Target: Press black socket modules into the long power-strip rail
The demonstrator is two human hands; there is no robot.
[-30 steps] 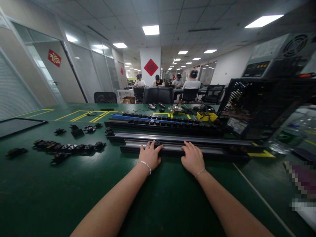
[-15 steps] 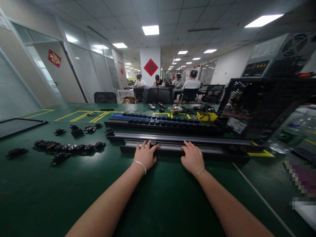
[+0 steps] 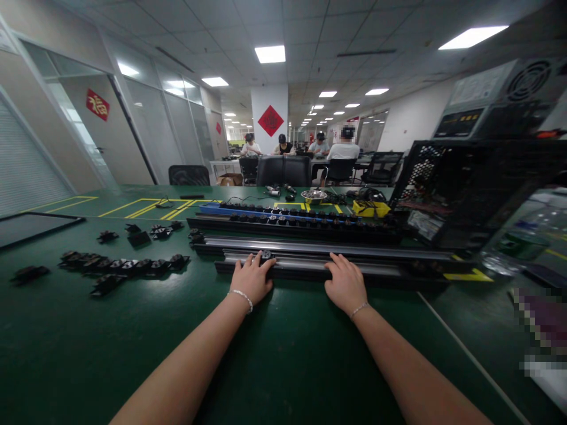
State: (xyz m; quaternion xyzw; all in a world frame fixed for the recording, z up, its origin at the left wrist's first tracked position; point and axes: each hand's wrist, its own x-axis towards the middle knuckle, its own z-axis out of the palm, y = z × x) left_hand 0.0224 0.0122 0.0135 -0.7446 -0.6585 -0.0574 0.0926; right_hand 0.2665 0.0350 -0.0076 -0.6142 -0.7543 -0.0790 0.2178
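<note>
In front of me a long black metal rail [image 3: 301, 267] with a grey channel along its top lies crosswise on the green table. A small black socket module [image 3: 266, 255] with a round face sits on the rail, between the thumb and index finger of my left hand [image 3: 252, 280]; the other fingers of that hand rest over the rail. Further right, my right hand [image 3: 346, 284] grips the rail from above, fingertips over its far side. Just behind it lies a second black rail [image 3: 283, 245]. Several loose modules [image 3: 124, 267] stand in a row at left.
Behind are a blue rail [image 3: 212, 209] with several modules, a metal dish [image 3: 314, 195] and a yellow tray [image 3: 371, 208]. A computer case [image 3: 482, 183] and a plastic bottle [image 3: 522, 245] stand at right. A flat dark panel [image 3: 38, 227] lies left. People sit in the background.
My left hand has slid a little to the left along the rail, and the socket module has moved with it. My right hand and the rail have stayed in place.
</note>
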